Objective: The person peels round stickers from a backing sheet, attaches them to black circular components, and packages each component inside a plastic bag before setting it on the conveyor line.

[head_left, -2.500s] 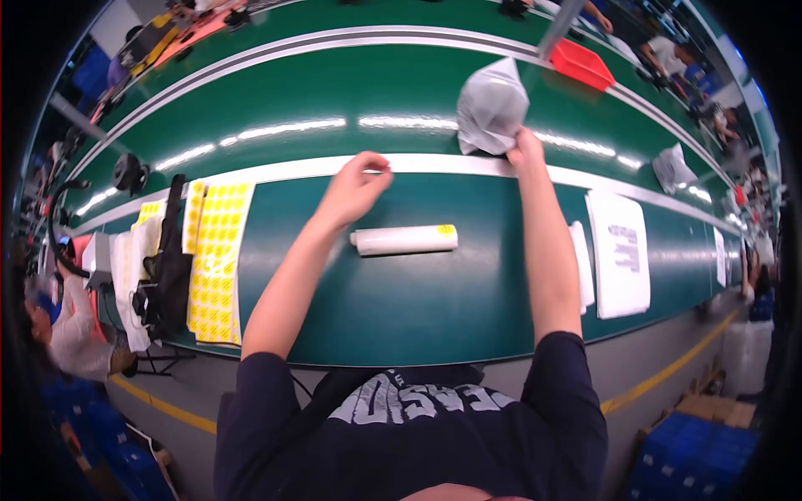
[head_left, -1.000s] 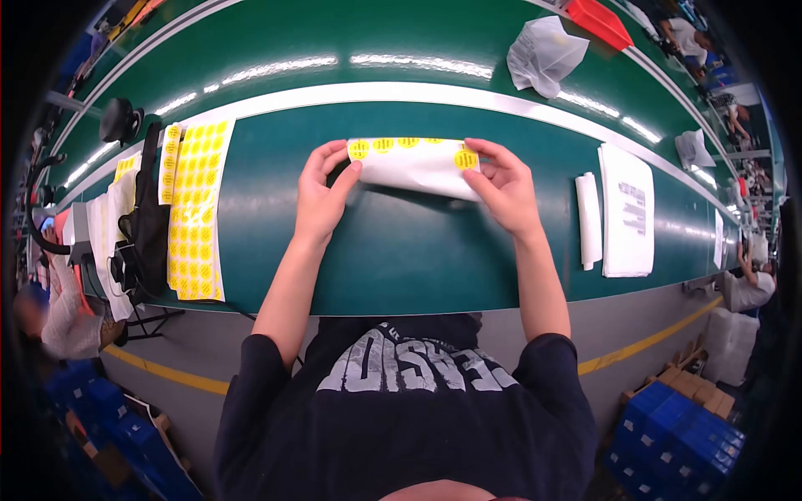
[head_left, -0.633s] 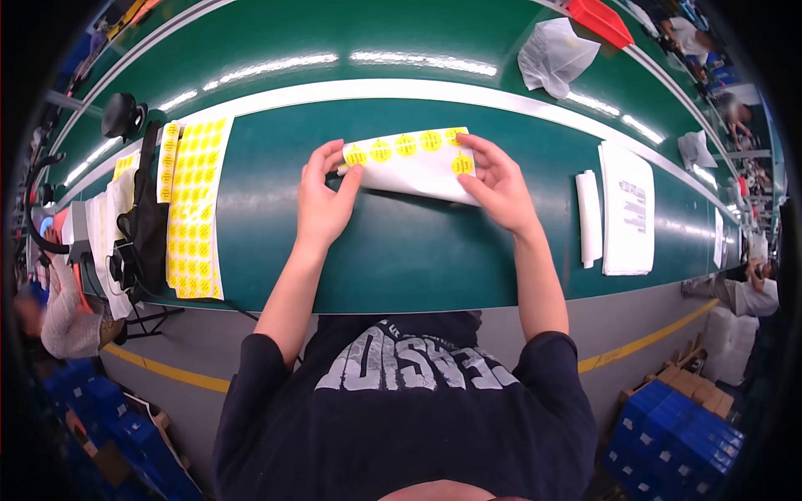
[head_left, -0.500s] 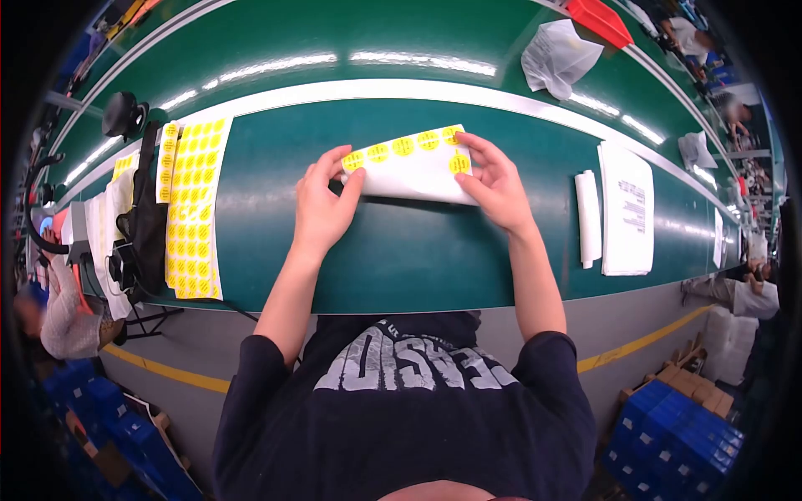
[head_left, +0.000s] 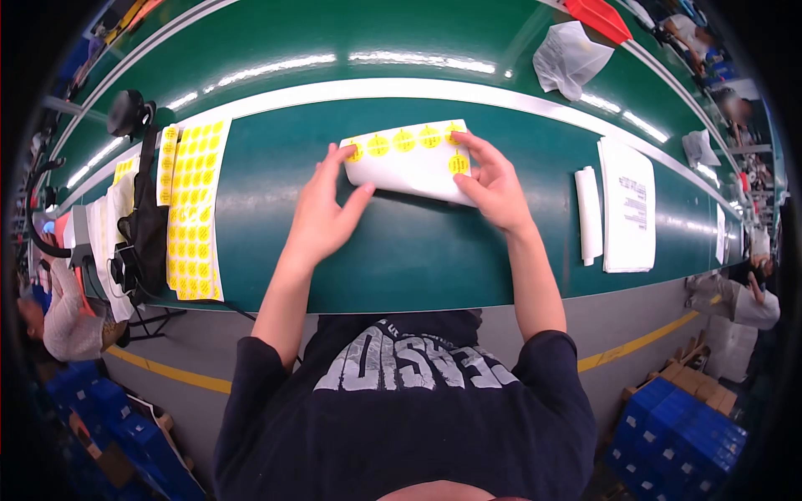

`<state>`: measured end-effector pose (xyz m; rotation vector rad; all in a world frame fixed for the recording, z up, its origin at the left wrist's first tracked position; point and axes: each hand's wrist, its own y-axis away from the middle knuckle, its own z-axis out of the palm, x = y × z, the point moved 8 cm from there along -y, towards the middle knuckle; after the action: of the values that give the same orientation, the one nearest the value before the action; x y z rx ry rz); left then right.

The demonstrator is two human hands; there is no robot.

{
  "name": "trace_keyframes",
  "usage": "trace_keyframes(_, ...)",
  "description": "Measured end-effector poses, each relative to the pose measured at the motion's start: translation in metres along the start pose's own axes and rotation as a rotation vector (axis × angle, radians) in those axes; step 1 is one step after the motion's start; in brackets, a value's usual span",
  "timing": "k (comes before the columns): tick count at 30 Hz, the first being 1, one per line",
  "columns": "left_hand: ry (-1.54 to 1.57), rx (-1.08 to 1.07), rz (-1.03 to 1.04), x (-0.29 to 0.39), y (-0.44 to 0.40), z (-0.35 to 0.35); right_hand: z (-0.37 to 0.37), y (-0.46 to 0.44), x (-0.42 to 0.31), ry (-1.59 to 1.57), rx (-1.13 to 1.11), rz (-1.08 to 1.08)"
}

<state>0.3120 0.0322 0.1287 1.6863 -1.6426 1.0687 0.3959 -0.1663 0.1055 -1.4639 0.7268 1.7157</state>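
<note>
A white sticker sheet [head_left: 409, 171], curved as if rolled or folded, is held a little above the green table with round yellow stickers along its top and right edges. My right hand [head_left: 494, 185] grips its right end, thumb in front near the lowest sticker and fingers at the upper corner. At the left end, the fingertips of my left hand [head_left: 326, 204] touch the upper left corner by a sticker. The left thumb is spread away, off the sheet's face. What lies behind the sheet is hidden.
Yellow sticker sheets [head_left: 194, 217] lie at the left, beside a black strap-like item [head_left: 147, 209]. To the right are a white roll [head_left: 589, 215] and printed papers [head_left: 628, 209]. A plastic bag [head_left: 571, 60] and red tray [head_left: 600, 18] sit beyond the white rail [head_left: 401, 88].
My left thumb has come off the sheet's front and moved down and right, opening the left hand. The right hand keeps its grip, and the sheet's left end has shifted slightly.
</note>
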Motion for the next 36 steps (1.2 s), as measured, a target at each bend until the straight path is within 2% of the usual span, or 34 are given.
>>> trace_keyframes(1, -0.294, -0.002, 0.06, 0.009, 0.004, 0.001, 0.001, 0.001, 0.001, 0.006, -0.002, -0.008)
trace_keyframes(2, -0.408, 0.033, 0.105, 0.015, 0.008, 0.002, 0.001, 0.001, 0.001, 0.013, -0.006, -0.016)
trace_keyframes(5, -0.311, -0.011, 0.075, 0.023, 0.007, -0.001, -0.001, -0.001, 0.002, -0.011, -0.011, -0.016)
trace_keyframes(8, 0.751, 0.098, -0.085, 0.012, 0.001, 0.004, 0.003, 0.001, 0.003, -0.068, -0.018, 0.012)
trace_keyframes(11, 1.249, 0.289, -0.203, -0.007, 0.003, 0.009, 0.014, 0.001, 0.003, -0.13, -0.034, 0.037)
trace_keyframes(15, 1.524, 0.312, -0.438, -0.025, 0.01, 0.029, 0.007, 0.001, 0.007, -0.15, 0.012, 0.025)
trace_keyframes(16, 1.479, 0.348, -0.44, -0.028, 0.013, 0.03, 0.006, 0.001, 0.007, -0.149, 0.025, 0.027)
trace_keyframes(19, 1.624, 0.28, -0.439, -0.02, 0.017, 0.033, 0.003, 0.002, 0.004, -0.158, 0.055, 0.031)
trace_keyframes(22, 1.735, 0.124, -0.344, -0.008, 0.015, 0.034, 0.004, 0.002, 0.001, -0.18, 0.043, 0.037)
trace_keyframes(25, 1.797, -0.149, -0.41, 0.005, 0.014, 0.044, 0.015, 0.004, 0.003, -0.172, -0.027, 0.058)
trace_keyframes(28, 1.642, -0.377, -0.49, 0.001, 0.016, 0.059, 0.025, 0.006, 0.004, -0.118, -0.109, 0.071)
trace_keyframes(31, 1.609, -0.464, -0.502, -0.002, 0.008, 0.061, 0.016, 0.006, 0.003, -0.111, -0.014, 0.033)
trace_keyframes(34, 1.649, -0.401, -0.521, -0.008, 0.008, 0.062, 0.001, 0.009, -0.024, 0.467, 0.239, -0.126)
trace_keyframes(36, 1.64, -0.394, -0.49, -0.009, 0.009, 0.063, 0.013, 0.017, -0.049, 0.853, 0.286, -0.352)
